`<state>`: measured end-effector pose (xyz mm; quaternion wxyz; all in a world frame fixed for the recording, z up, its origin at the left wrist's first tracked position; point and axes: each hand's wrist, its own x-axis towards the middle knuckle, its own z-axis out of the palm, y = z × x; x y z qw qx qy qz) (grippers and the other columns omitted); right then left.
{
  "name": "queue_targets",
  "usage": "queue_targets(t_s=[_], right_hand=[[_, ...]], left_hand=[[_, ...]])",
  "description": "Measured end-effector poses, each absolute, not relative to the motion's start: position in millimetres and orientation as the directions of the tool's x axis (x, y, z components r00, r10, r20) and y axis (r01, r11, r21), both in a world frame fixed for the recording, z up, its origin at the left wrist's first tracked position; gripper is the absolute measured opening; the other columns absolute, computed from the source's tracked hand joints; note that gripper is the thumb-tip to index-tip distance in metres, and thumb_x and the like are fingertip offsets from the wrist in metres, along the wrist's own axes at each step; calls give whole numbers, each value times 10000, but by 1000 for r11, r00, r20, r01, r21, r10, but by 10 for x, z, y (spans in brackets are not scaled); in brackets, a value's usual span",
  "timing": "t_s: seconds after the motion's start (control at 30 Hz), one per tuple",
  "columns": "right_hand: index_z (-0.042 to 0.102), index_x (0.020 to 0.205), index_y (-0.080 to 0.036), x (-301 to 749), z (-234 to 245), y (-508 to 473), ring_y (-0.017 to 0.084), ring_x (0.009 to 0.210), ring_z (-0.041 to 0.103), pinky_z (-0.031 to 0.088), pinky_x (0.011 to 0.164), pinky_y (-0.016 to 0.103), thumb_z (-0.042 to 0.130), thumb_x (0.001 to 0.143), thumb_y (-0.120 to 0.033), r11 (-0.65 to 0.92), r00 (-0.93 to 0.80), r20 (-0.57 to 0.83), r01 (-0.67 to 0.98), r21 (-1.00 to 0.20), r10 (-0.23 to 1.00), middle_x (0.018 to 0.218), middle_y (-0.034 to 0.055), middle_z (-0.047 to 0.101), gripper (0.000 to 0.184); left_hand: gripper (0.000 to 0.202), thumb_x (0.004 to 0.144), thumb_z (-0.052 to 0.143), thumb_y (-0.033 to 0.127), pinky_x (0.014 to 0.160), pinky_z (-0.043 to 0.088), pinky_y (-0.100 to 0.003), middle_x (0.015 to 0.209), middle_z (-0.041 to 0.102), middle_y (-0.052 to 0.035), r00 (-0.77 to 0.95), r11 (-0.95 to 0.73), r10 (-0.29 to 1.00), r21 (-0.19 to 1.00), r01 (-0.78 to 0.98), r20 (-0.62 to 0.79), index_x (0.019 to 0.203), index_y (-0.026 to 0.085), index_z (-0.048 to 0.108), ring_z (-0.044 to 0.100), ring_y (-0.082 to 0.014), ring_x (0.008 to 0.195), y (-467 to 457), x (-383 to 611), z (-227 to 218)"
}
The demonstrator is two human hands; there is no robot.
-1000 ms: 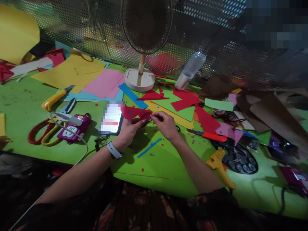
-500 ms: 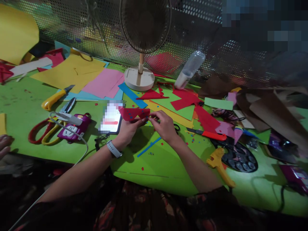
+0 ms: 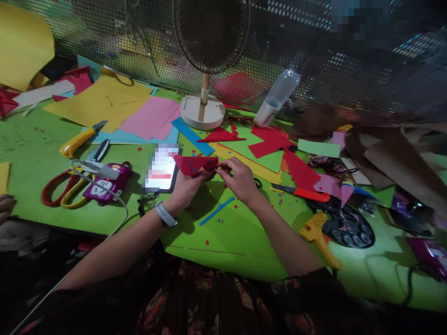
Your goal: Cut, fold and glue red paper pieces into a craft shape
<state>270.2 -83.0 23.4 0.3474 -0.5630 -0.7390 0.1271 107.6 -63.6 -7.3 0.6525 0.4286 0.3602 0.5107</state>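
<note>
A folded piece of red paper [image 3: 197, 165] with small blue dots on it is held above the green table. My left hand [image 3: 186, 188] grips it from below, thumb and fingers closed on its lower edge. At its right end is my right hand [image 3: 235, 177], with thumb and index finger pinched together; whether a tiny piece sits between them is too small to tell. Beneath my hands a thin blue paper strip [image 3: 217, 211] lies on the table among tiny red and blue scraps. A lit phone [image 3: 162, 168] rests just left of my left hand.
Behind stand a white fan [image 3: 202, 111] and a tilted plastic bottle [image 3: 277, 98]. To the left are scissors [image 3: 57, 188], a yellow-handled knife [image 3: 82, 138] and a purple power adapter [image 3: 108, 182]. At right lie an orange-handled knife [image 3: 310, 194], a yellow glue gun [image 3: 321, 239] and a black palette [image 3: 349, 228]. Another person's hand [image 3: 5, 207] shows far left.
My right hand's fingertips have shifted very slightly at the end of the red paper. The left hand keeps its grip. The view has moved a little.
</note>
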Motion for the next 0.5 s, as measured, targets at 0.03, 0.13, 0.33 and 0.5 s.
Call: queue_targets(t_s=[0.03, 0.13, 0.33, 0.5], right_hand=[[645, 911, -188, 2704, 239, -827, 161, 758, 610, 467, 737, 296, 607, 872, -203, 329, -122, 363, 737, -591, 924, 862, 42, 659, 57], [644, 888, -187, 2703, 240, -821, 165, 776, 614, 466, 742, 294, 616, 866, -205, 322, -118, 352, 725, -608, 929, 851, 42, 662, 40], [638, 854, -195, 2704, 227, -816, 170, 786, 622, 469, 745, 299, 631, 855, -207, 309, -103, 345, 719, -622, 933, 839, 38, 668, 14], [635, 848, -191, 2698, 238, -822, 166, 783, 619, 469, 745, 300, 619, 864, -205, 331, -119, 363, 721, -608, 924, 842, 42, 668, 28]], left_hand=[[397, 639, 828, 220, 856, 567, -367, 908, 728, -67, 217, 117, 975, 926, -359, -40, 1005, 163, 685, 693, -204, 870, -634, 1077, -73], [334, 632, 832, 222, 859, 563, -356, 904, 728, -72, 207, 115, 977, 927, -356, -42, 927, 146, 695, 691, -205, 880, -626, 1080, -85], [363, 638, 826, 203, 835, 570, -352, 845, 724, -46, 196, 120, 979, 925, -360, -51, 967, 156, 680, 692, -175, 807, -622, 1089, -89], [187, 642, 825, 224, 798, 579, -325, 783, 717, -48, 196, 105, 980, 934, -343, -38, 734, 138, 686, 685, -162, 749, -629, 1088, -73]])
